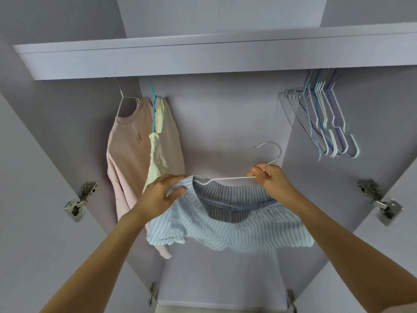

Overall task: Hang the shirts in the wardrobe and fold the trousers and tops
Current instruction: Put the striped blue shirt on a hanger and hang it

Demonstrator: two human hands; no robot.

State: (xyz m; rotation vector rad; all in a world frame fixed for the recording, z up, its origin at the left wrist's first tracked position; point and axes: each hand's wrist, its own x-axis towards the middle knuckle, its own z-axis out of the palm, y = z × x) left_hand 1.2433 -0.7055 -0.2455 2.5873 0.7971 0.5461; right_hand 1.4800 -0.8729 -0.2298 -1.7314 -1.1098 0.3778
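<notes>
My right hand (269, 178) is closed around the neck of a white wire hanger (228, 178), just below its metal hook, which curls up toward twelve o'clock. I hold it there, I judge, so the hook stays free to catch the rail while the frame hangs level. My left hand (161, 193) pinches the collar edge of the blue striped shirt (225, 229), bunching the cloth between thumb and fingers at the hanger's left shoulder. The hanger's arm runs inside the neckline from that pinch across to my right fist, so the shirt is partly threaded; the fabric sags below both hands toward six o'clock, and its right shoulder looks not yet seated.

The shirt sits in front of the open wardrobe, low and central, with bare back panel behind it. At ten o'clock a pink long-sleeved top (126, 159) hangs on a white hanger, and touching its right side a pale yellow garment (158, 154) hangs from a teal one. My left hand overlaps the yellow hem, so I would mind snagging it when lifting. At two o'clock a cluster of empty hangers (325, 123) dangles under the shelf (203, 59). The rail itself is hidden behind that shelf's front edge, so I must reach up blind. Door hinges (80, 201) flank the opening at nine and three.
</notes>
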